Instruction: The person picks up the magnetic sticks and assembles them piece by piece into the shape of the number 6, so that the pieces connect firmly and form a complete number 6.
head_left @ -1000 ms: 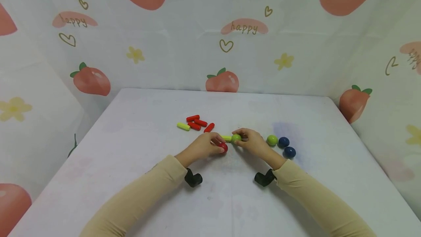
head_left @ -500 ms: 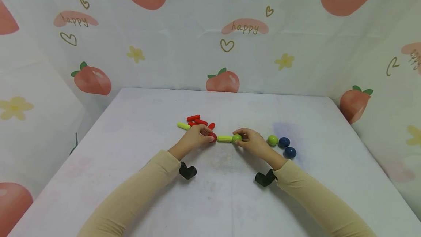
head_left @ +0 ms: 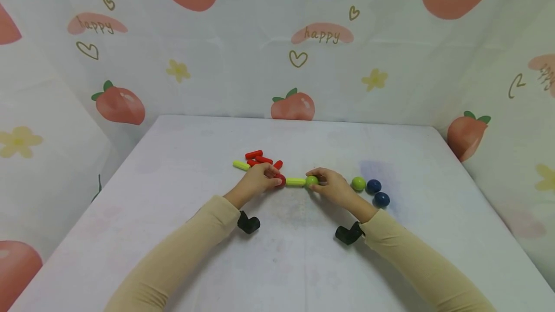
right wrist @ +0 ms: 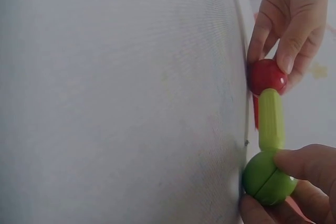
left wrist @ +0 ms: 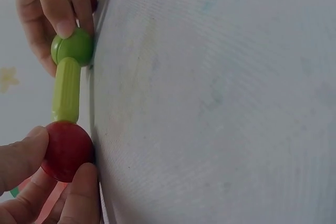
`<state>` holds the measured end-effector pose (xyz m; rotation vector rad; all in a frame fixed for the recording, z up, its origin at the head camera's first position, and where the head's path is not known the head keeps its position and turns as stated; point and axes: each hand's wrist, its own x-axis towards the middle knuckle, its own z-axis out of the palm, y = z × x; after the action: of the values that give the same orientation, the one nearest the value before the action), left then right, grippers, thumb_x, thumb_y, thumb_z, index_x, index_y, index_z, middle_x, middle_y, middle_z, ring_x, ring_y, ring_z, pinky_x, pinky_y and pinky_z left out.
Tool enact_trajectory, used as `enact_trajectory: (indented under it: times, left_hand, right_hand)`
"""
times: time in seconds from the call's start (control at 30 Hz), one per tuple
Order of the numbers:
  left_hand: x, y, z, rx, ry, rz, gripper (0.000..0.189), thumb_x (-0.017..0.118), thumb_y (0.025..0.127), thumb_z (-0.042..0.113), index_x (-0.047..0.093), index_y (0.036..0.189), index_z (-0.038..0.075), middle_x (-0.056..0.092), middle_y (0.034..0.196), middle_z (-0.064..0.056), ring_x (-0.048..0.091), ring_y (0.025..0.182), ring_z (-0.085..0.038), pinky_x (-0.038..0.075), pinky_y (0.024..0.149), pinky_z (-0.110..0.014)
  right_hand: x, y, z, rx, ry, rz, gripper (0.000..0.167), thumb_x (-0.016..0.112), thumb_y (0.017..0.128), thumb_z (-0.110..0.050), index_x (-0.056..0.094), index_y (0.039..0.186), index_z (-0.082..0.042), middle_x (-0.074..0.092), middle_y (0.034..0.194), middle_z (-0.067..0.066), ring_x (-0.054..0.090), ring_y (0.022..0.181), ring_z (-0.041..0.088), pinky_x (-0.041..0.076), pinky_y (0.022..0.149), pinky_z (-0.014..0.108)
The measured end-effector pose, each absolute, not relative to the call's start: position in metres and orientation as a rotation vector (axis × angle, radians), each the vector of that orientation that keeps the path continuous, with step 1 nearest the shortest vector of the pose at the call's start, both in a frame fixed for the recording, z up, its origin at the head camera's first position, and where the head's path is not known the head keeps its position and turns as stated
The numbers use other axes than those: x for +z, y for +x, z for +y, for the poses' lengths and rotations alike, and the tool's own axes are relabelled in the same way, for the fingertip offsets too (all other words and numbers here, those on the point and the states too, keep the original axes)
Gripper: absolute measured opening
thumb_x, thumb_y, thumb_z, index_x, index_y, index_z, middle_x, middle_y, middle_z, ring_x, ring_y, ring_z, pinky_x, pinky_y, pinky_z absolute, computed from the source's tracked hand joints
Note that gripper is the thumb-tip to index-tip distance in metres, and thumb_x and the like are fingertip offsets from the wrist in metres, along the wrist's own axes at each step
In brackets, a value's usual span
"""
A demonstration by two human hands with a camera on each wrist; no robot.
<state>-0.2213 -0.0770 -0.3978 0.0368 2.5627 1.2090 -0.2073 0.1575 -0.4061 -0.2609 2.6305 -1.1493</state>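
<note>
My left hand [head_left: 257,180] pinches a red ball [left wrist: 68,151] between thumb and fingers. Against it lies one end of a yellow-green ridged stick [head_left: 296,182]. The stick's other end meets a green ball [right wrist: 269,178], which my right hand [head_left: 334,186] grips with thumb and fingertips. All three pieces form a straight line low over the table or on it. Whether the stick is magnetically or otherwise fixed to the balls cannot be seen. Just behind the left hand are several red sticks [head_left: 254,154], partly covered by it.
Beside the red sticks lies another yellow-green stick [head_left: 241,164]. Right of my right hand sit a second green ball [head_left: 358,183] and two dark blue balls [head_left: 381,200]. The white table [head_left: 277,264] ends at a printed cloth backdrop [head_left: 243,52].
My left hand has carried the red ball left and slightly away from me, to the stick's left end. The right hand has stayed in place on the green ball.
</note>
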Motion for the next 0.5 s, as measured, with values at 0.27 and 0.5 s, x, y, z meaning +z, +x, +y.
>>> enact_trajectory:
  times: [0.27,0.5]
  left_hand:
    - [-0.3973,-0.2206,-0.0758,1.203,0.042,2.568,0.028,0.074,0.094,0.022,0.066,0.117,0.008,0.067,0.114,-0.012,0.06,0.103,-0.022,0.052,0.076,-0.022]
    - [-0.3976,-0.2202,-0.0751,1.199,0.037,2.572,0.028,0.075,0.094,0.022,0.066,0.117,0.009,0.067,0.115,-0.011,0.06,0.103,-0.023,0.052,0.076,-0.022]
  right_hand:
    - [-0.4067,-0.2084,0.1573,-1.153,-0.232,2.618,0.035,0.063,0.1,-0.011,0.062,0.134,-0.006,0.059,0.143,0.019,0.059,0.133,0.038,0.051,0.108,0.048]
    - [-0.4061,-0.2075,0.1572,-1.159,-0.231,2.618,0.035,0.064,0.1,-0.01,0.061,0.135,-0.005,0.059,0.143,0.02,0.059,0.132,0.037,0.052,0.106,0.047]
